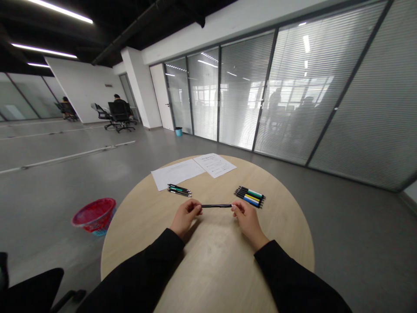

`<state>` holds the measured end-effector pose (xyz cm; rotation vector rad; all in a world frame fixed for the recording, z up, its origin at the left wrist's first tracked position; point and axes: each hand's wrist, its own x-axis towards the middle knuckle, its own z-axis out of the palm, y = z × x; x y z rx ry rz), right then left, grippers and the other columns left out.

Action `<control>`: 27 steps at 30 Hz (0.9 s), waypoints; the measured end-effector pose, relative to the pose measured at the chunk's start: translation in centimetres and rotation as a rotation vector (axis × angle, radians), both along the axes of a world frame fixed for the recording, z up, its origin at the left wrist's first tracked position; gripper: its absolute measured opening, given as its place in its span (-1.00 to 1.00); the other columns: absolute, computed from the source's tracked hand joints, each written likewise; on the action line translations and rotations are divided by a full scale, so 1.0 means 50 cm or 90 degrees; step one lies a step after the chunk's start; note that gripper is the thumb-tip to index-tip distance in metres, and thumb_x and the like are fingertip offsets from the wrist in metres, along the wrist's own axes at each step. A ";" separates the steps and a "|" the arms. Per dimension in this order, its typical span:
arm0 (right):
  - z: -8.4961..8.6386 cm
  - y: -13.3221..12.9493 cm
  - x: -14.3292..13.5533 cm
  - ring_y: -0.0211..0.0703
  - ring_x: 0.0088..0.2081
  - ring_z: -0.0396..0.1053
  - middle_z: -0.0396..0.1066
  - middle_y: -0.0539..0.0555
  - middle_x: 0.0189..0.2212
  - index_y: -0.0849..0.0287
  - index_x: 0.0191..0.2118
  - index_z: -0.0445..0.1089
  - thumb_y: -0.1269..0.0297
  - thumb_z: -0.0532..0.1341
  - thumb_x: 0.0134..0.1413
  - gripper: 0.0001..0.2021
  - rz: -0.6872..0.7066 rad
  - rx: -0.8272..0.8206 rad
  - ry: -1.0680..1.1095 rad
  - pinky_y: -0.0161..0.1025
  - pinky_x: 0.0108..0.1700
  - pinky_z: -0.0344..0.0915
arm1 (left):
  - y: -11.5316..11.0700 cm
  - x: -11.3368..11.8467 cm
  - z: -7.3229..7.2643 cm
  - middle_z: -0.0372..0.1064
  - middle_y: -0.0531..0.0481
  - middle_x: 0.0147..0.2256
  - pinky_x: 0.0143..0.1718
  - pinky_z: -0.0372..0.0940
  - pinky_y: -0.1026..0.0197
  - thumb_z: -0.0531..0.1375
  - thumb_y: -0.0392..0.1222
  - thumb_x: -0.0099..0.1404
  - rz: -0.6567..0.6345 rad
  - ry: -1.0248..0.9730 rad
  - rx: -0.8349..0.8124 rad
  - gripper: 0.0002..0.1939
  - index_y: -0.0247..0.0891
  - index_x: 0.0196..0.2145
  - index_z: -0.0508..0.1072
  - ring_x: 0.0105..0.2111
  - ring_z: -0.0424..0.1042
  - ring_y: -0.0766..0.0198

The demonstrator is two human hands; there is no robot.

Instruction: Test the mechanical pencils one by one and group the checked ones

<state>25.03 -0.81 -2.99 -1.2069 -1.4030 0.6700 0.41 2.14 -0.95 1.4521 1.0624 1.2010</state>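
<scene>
A black pen (pixel 216 206) is held level above the round wooden table (pixel 208 261). My left hand (pixel 186 216) pinches its left end, and my right hand (pixel 248 219) pinches the right end. Just beyond my left hand lies a small group of pens (pixel 179 190), black and green. Behind my right hand several pens (pixel 250 196) lie side by side, with green, yellow, white and blue barrels.
Two printed paper sheets, a left one (pixel 177 173) and a right one (pixel 215 165), lie at the table's far edge. A red basket (pixel 94 214) stands on the floor at left. A black chair (pixel 32 287) is at lower left; a person sits far back.
</scene>
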 end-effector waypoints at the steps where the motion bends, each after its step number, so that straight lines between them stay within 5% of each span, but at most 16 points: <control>1: 0.001 -0.001 0.000 -0.16 -0.47 0.37 0.42 0.03 -0.48 0.19 -0.34 0.42 0.17 0.16 0.14 -0.80 0.000 0.002 -0.001 -0.27 -0.37 0.27 | 0.000 0.000 0.000 0.41 0.03 -0.52 -0.36 0.31 0.24 0.32 -0.03 0.13 0.001 0.001 -0.001 -0.73 -0.30 -0.39 0.43 -0.48 0.40 0.30; 27: 0.002 -0.001 0.001 -0.17 -0.49 0.36 0.43 0.05 -0.49 0.17 -0.38 0.41 0.03 0.15 0.17 -0.69 0.004 0.001 -0.015 -0.27 -0.39 0.26 | -0.004 0.002 0.006 0.41 0.04 -0.52 -0.36 0.33 0.22 0.35 0.00 0.09 0.008 -0.016 -0.009 -0.69 -0.30 -0.40 0.44 -0.48 0.41 0.29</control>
